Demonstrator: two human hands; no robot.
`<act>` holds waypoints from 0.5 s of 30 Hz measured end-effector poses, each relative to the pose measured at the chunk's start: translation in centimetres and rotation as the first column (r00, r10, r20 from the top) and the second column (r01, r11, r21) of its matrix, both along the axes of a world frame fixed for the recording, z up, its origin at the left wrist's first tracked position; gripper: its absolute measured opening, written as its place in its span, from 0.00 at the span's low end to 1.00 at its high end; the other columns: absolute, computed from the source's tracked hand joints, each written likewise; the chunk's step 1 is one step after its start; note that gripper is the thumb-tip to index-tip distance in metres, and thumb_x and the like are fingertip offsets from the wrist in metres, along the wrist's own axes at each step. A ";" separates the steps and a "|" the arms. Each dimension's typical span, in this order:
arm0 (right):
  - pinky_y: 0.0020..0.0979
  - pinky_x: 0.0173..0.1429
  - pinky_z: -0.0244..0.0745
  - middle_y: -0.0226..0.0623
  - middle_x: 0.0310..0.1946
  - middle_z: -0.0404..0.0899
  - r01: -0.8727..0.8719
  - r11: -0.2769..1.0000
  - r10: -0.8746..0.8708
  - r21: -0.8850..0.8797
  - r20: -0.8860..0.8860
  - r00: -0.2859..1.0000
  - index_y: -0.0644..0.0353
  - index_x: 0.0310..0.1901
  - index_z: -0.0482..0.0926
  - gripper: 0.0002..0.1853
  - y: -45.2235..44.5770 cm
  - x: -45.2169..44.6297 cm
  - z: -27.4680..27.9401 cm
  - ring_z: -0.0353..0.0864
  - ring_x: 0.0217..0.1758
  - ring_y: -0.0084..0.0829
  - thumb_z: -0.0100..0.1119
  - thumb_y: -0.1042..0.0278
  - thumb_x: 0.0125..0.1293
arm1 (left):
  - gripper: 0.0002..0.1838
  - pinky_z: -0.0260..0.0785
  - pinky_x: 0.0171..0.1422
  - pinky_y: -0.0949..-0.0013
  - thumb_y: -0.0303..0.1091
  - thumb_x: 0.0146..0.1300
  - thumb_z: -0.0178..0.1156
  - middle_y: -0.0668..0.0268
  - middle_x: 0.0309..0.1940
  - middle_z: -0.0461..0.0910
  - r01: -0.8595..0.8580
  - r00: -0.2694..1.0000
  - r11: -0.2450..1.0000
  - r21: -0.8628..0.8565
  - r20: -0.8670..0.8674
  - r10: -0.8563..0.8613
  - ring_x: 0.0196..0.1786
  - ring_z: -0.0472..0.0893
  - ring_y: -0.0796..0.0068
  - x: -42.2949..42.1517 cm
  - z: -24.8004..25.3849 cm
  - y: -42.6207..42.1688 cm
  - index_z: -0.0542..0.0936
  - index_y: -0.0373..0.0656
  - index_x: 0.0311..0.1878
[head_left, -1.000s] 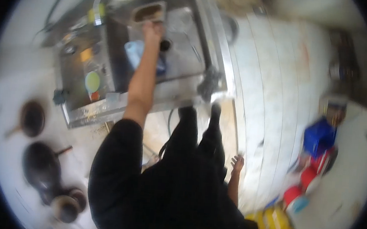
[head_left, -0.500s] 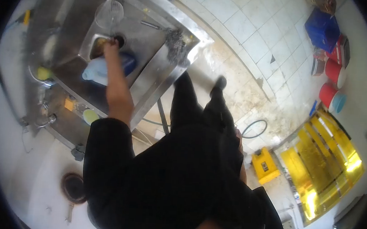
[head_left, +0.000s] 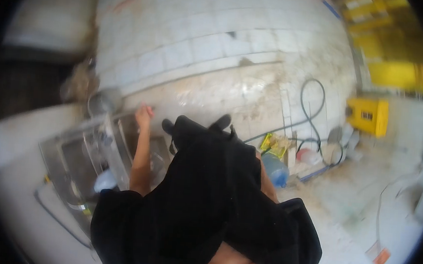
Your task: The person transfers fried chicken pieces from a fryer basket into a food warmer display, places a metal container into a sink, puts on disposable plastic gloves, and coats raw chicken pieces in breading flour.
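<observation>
My left hand (head_left: 144, 115) is stretched forward over the near side of the metal sink (head_left: 71, 159), past the edge of its basin. Its small, blurred fingers look loosely apart, with nothing visible in them. Below it in the basin lies a light blue bottle (head_left: 105, 180), partly behind my left sleeve. A round wire strainer (head_left: 156, 162) is beside my left forearm. At my right side only a strip of my right forearm shows; the hand is hidden behind my body and dark clothing.
A black hose (head_left: 302, 122) loops over the tiled floor (head_left: 193, 47). By my right side stand a large blue bottle (head_left: 274, 170) and a yellow packet (head_left: 275, 145). Farther right are a yellow box (head_left: 368, 116) and a yellow rack (head_left: 389, 73). A metal pot (head_left: 104, 102) is beyond the sink.
The view has swung round to the right, so the sink now lies lower left. My left hand has left the small metal tray in the basin. My right hand has gone out of sight.
</observation>
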State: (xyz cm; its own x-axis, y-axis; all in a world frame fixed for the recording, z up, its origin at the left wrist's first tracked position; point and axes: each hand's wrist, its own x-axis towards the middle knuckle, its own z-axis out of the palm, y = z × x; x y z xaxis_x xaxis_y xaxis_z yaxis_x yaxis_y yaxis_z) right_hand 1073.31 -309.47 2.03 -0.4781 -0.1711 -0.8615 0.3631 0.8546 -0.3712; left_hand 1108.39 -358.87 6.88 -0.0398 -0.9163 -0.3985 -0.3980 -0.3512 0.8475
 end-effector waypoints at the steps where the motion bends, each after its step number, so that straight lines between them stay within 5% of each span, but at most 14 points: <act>1: 0.40 0.51 0.75 0.41 0.51 0.80 0.071 0.997 -0.071 -0.012 0.027 0.997 0.57 0.62 0.71 0.26 0.0 -1.7 -0.5 0.81 0.49 0.36 0.50 0.46 0.72 | 0.15 0.70 0.32 0.70 0.38 0.74 0.49 0.65 0.29 0.82 0.087 0.996 0.973 0.212 0.000 -0.089 0.30 0.80 0.76 -1.3 -3.3 2.2 0.81 0.39 0.39; 2: 0.40 0.51 0.75 0.41 0.50 0.80 0.180 0.983 -0.177 -0.040 0.063 0.982 0.57 0.62 0.71 0.26 -0.2 -3.8 -0.9 0.81 0.49 0.36 0.50 0.46 0.72 | 0.14 0.74 0.39 0.66 0.38 0.73 0.49 0.64 0.36 0.83 0.339 0.897 0.871 0.355 0.158 -0.414 0.38 0.81 0.73 -2.6 -4.7 3.5 0.81 0.41 0.46; 3: 0.40 0.51 0.75 0.41 0.50 0.80 0.323 0.943 -0.313 -0.084 0.114 0.943 0.57 0.61 0.71 0.25 -0.6 -6.1 -1.2 0.81 0.49 0.36 0.50 0.47 0.73 | 0.27 0.72 0.38 0.61 0.59 0.75 0.44 0.67 0.33 0.80 0.057 0.941 0.693 0.718 0.194 -0.278 0.33 0.78 0.70 -4.1 -4.4 5.3 0.80 0.45 0.38; 4: 0.40 0.51 0.75 0.40 0.50 0.80 0.461 0.878 -0.439 -0.129 0.168 0.883 0.57 0.61 0.71 0.25 -1.0 -8.8 -1.0 0.81 0.49 0.35 0.50 0.47 0.73 | 0.20 0.72 0.48 0.57 0.51 0.72 0.49 0.61 0.40 0.81 0.475 0.806 0.714 0.515 0.073 -0.588 0.41 0.79 0.63 -3.2 -5.9 8.1 0.79 0.44 0.48; 6: 0.42 0.52 0.75 0.39 0.49 0.79 0.627 0.756 -0.583 -0.188 0.241 0.776 0.57 0.61 0.71 0.25 -2.0 -14.9 -0.5 0.81 0.46 0.35 0.50 0.48 0.73 | 0.18 0.74 0.51 0.55 0.45 0.68 0.54 0.54 0.46 0.81 0.830 0.387 0.456 0.319 0.258 -0.885 0.48 0.80 0.55 -4.7 -10.2 9.9 0.81 0.42 0.49; 7: 0.40 0.52 0.75 0.39 0.49 0.79 0.622 0.748 -0.578 -0.230 0.234 0.782 0.56 0.60 0.71 0.24 -2.4 -18.2 -0.8 0.81 0.47 0.34 0.50 0.48 0.73 | 0.17 0.74 0.53 0.53 0.42 0.66 0.56 0.50 0.48 0.81 0.931 0.195 0.299 0.211 0.404 -0.893 0.51 0.81 0.52 -5.9 -11.9 10.9 0.81 0.41 0.50; 9: 0.39 0.49 0.76 0.39 0.48 0.79 0.627 0.724 -0.584 -0.287 0.227 0.779 0.55 0.59 0.72 0.23 -2.6 -24.5 -2.5 0.82 0.46 0.34 0.52 0.48 0.71 | 0.16 0.75 0.50 0.57 0.42 0.66 0.57 0.51 0.44 0.83 0.925 0.241 0.318 0.208 0.324 -0.915 0.48 0.82 0.54 -10.5 -12.2 11.8 0.82 0.38 0.45; 13: 0.40 0.46 0.77 0.38 0.48 0.80 0.592 0.773 -0.559 -0.227 0.197 0.805 0.54 0.58 0.73 0.24 -2.2 -37.2 -5.8 0.82 0.45 0.35 0.56 0.47 0.68 | 0.15 0.75 0.48 0.56 0.41 0.66 0.56 0.51 0.41 0.83 0.737 0.301 0.344 0.582 0.174 -0.938 0.45 0.82 0.52 -27.5 -13.2 8.9 0.82 0.38 0.44; 15: 0.38 0.46 0.77 0.38 0.48 0.80 0.601 0.756 -0.577 -0.259 0.168 0.799 0.54 0.58 0.73 0.22 -1.6 -44.3 -2.0 0.82 0.45 0.34 0.55 0.49 0.70 | 0.15 0.75 0.48 0.55 0.41 0.66 0.56 0.52 0.39 0.83 0.589 0.308 0.315 0.745 0.154 -0.939 0.43 0.83 0.51 -39.1 -13.5 6.4 0.83 0.38 0.43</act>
